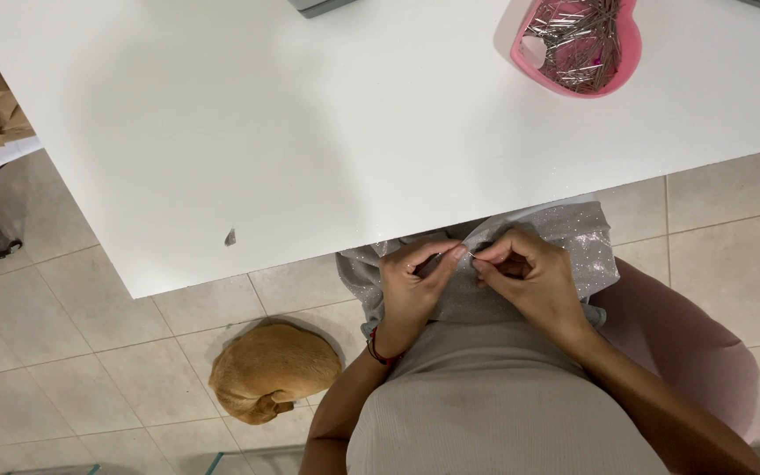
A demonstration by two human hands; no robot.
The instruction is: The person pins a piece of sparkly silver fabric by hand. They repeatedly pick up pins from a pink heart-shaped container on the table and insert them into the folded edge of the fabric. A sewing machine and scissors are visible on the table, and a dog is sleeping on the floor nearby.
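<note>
A piece of sparkly silver-grey fabric (573,246) lies in my lap just below the edge of the white table (310,132). My left hand (411,290) pinches a fold of the fabric between thumb and fingers. Right beside it, my right hand (529,277) grips the same fold; a thin pin or needle seems to sit between the fingertips, too small to tell. The two hands nearly touch at the fingertips.
A pink heart-shaped dish (631,44) full of metal pins stands at the table's far right. A tan dog (270,369) lies curled on the tiled floor to my left. A small grey scrap (230,237) sits near the table's front edge.
</note>
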